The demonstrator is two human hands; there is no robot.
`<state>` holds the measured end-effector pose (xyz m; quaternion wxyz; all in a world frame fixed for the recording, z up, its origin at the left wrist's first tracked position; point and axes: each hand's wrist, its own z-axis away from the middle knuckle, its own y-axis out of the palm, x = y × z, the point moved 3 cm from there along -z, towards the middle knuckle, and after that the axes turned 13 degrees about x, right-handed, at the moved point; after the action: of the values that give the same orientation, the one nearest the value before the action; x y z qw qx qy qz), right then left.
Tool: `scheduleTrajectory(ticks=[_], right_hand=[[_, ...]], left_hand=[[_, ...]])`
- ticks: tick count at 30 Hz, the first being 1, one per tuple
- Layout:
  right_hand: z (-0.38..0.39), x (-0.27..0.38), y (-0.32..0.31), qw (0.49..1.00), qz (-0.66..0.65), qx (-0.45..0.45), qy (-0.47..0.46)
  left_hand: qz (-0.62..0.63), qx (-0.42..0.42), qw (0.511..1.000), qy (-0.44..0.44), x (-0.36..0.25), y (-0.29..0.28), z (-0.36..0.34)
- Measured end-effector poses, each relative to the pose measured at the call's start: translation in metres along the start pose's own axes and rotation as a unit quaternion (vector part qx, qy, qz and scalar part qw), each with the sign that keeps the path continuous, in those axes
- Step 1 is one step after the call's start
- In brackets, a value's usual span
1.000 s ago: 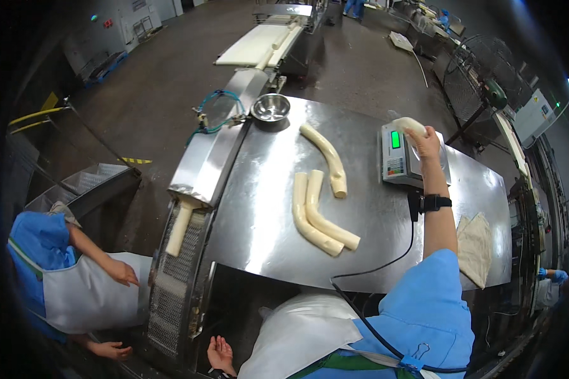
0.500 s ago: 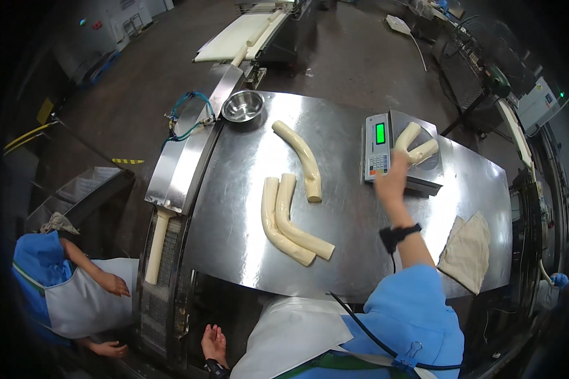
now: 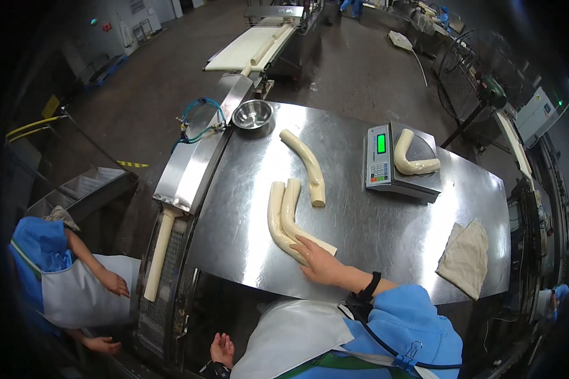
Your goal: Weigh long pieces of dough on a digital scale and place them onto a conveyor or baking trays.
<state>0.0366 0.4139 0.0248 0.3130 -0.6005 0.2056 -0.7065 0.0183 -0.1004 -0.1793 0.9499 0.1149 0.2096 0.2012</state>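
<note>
My right hand [image 3: 319, 260] reaches over the lower ends of two bent, glossy cream dough logs [image 3: 274, 218] lying side by side on the steel table [image 3: 379, 252]. Its fingers are stretched out and appear to rest on them, hiding part of both. Farther back lies a third, gently curved dough log [image 3: 305, 158]. Another dough log, bent into an L [image 3: 406, 161], sits on the plate of the digital scale [image 3: 378, 155] at the right. Low beside my apron, my left hand [image 3: 222, 348] is open and holds nothing, fingers loosely curled.
A metal bowl [image 3: 253, 115] stands at the table's far left corner. A folded beige cloth [image 3: 463, 259] lies at the right. Along the left runs a conveyor with a metal cover [image 3: 202, 164] and a dough strand [image 3: 160, 256]. A co-worker's hand [image 3: 114, 282] hangs beyond it.
My right hand has left the dough log on the scale and moved left and nearer, onto the paired logs. The log on the scale now lies uncovered. My left hand stays low.
</note>
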Motion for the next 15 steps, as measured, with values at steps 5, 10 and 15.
scheduleTrajectory(ticks=[5,10,15], right_hand=[[-0.005,-0.043,-0.059,0.992,0.062,-0.102,0.032],[0.066,-0.186,-0.223,0.786,0.388,-0.351,0.329],[0.063,-0.234,-0.246,0.806,0.262,-0.273,0.454]], left_hand=[[0.063,-0.002,0.998,-0.019,0.006,-0.024,-0.001],[0.032,0.029,0.997,0.060,0.013,-0.022,0.008],[0.053,-0.033,0.990,0.129,0.012,-0.013,0.033]])
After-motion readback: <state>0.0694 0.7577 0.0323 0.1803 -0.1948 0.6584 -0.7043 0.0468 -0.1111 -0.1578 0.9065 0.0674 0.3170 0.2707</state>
